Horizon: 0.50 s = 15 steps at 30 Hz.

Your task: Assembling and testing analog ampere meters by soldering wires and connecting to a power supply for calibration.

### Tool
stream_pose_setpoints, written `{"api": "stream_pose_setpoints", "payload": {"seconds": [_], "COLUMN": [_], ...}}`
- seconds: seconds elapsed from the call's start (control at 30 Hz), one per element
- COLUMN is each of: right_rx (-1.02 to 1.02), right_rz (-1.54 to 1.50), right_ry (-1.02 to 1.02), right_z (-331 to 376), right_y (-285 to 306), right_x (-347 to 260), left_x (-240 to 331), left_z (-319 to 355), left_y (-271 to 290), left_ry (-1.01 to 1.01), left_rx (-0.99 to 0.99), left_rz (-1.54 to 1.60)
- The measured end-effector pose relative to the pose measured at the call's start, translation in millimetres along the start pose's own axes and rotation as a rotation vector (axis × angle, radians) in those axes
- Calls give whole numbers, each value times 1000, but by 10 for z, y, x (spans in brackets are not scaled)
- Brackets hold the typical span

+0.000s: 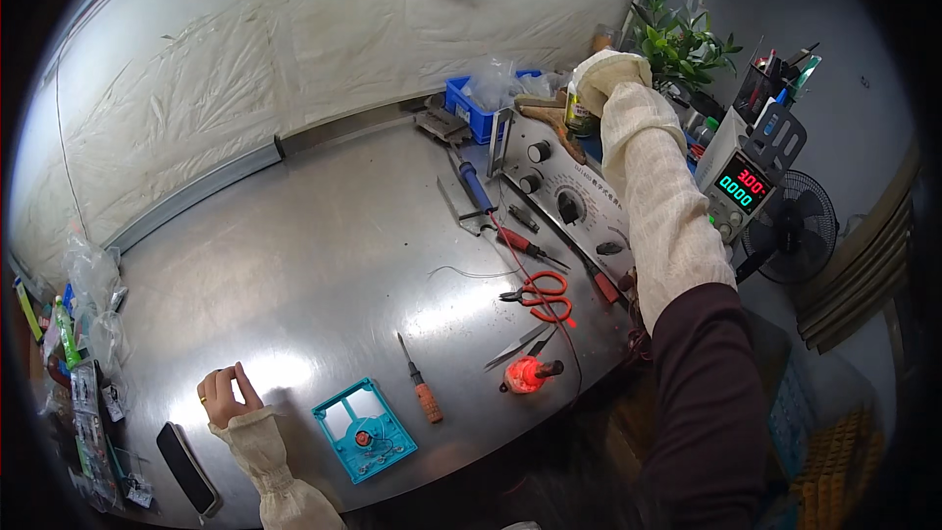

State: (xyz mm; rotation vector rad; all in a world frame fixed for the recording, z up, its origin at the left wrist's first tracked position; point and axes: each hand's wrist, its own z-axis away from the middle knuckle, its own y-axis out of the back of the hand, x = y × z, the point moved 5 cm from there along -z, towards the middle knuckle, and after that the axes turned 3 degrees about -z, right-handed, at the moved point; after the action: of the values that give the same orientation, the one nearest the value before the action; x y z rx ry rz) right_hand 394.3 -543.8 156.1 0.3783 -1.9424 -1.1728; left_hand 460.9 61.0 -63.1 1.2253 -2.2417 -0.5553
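At the front left of the metal bench, my left hand [229,397] rests with loosely bent fingers apart and nothing in them. A dark-screened phone [186,469] lies beside it. To its right is a turquoise square frame [365,430] with small parts inside, then a screwdriver [423,388] with an orange handle. My right arm [655,196], in a cream sleeve cover, stretches over a knobbed instrument [567,198] to the back right. The right hand is hidden behind the cuff, near a jar with a yellowish label [581,118]; its fingers cannot be seen.
Orange-handled pliers [546,296], scissors [518,344], a red-lit object [528,374] and a blue-handled soldering iron [476,186] lie at right. A blue bin [473,116], plant [679,44] and power supply [738,186] stand behind. Plastic bags [93,304] line the left edge.
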Motion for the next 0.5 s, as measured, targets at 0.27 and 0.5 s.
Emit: {"api": "stream_pose_setpoints", "payload": {"seconds": [0.27, 0.5], "right_rx": [41, 9], "right_rz": [-26, -169], "right_ry": [-6, -121], "right_z": [-130, -244], "right_y": [-151, -236], "right_x": [-7, 108], "left_x": [11, 6], "left_z": [24, 14], "left_y": [16, 24], "left_ry": [41, 69], "left_rx": [-10, -21], "left_rz": [16, 13]}}
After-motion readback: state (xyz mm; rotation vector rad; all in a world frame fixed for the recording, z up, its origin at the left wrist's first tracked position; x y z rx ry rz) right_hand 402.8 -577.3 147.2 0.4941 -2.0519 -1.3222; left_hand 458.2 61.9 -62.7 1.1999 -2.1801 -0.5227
